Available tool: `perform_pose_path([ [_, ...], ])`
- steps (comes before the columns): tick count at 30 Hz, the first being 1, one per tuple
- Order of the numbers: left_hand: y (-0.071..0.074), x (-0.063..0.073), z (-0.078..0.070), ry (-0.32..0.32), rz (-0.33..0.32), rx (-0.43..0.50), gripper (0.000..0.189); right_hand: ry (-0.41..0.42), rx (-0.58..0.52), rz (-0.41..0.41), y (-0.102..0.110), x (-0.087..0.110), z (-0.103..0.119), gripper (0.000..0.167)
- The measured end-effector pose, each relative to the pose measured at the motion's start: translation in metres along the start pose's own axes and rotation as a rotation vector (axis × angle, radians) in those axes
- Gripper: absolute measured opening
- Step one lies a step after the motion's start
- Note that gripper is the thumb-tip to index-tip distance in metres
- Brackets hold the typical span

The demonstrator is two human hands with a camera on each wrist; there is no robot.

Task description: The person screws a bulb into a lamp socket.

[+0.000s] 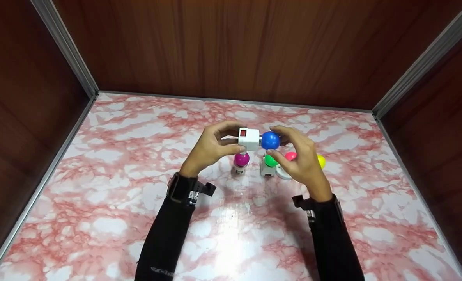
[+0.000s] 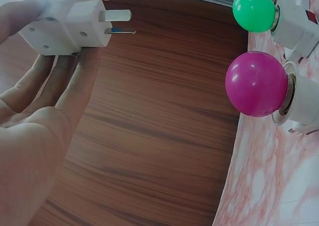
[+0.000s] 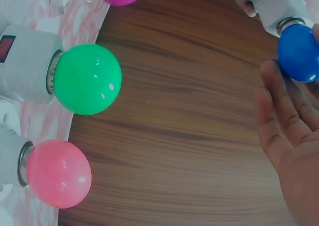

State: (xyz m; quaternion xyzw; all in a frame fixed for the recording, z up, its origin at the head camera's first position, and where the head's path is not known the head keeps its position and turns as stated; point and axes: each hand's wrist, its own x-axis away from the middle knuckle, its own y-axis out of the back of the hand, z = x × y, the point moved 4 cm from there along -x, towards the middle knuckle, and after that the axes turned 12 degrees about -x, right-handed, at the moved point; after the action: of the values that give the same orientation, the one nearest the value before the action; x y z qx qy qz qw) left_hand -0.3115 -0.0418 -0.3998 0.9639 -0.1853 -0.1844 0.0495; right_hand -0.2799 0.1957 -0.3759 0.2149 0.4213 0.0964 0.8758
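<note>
My left hand [image 1: 210,147] grips a white plug-in bulb holder [image 1: 249,139] with a red switch, raised above the table. Two flat metal prongs [image 2: 114,16] stick out of the holder in the left wrist view. A blue bulb [image 1: 270,140] sits at the holder's other end, its metal collar partly showing. My right hand [image 1: 301,158] holds this bulb between thumb and fingers. Below the hands stand a magenta bulb [image 2: 256,84] and a green bulb [image 3: 87,79], each in a white holder. How far the blue bulb is screwed in, I cannot tell.
A pink bulb [image 3: 60,173] in a white holder stands beside the green one. Partly behind my right hand is a yellow bulb [image 1: 321,161]. Brown wood-grain panels [image 1: 223,50] with metal edging bound the red-and-white marbled table [image 1: 110,187] at the back and both sides.
</note>
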Motion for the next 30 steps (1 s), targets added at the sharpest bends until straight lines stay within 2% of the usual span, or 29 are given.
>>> perform_pose_path([
  [10,-0.0008,0.0009,0.0006,-0.005,0.004,-0.011,0.058,-0.062,0.009,0.029,-0.0008,0.0018,-0.0003,0.052],
  [17,-0.0012,0.0013,0.0032,0.021,0.003,-0.020,0.056,-0.071,0.037,0.026,-0.0017,0.0022,0.0003,0.049],
  [21,-0.0014,0.0006,0.0047,0.027,0.008,-0.015,0.054,-0.037,0.007,0.013,-0.0009,0.0017,0.0001,0.056],
  [26,-0.0011,-0.0003,0.0044,0.025,0.012,-0.004,0.053,0.057,-0.047,-0.002,0.0013,-0.0004,0.0020,0.068],
  [30,-0.0009,-0.0005,0.0033,0.026,0.016,0.000,0.054,0.091,-0.037,0.008,0.0018,-0.0021,0.0054,0.055],
])
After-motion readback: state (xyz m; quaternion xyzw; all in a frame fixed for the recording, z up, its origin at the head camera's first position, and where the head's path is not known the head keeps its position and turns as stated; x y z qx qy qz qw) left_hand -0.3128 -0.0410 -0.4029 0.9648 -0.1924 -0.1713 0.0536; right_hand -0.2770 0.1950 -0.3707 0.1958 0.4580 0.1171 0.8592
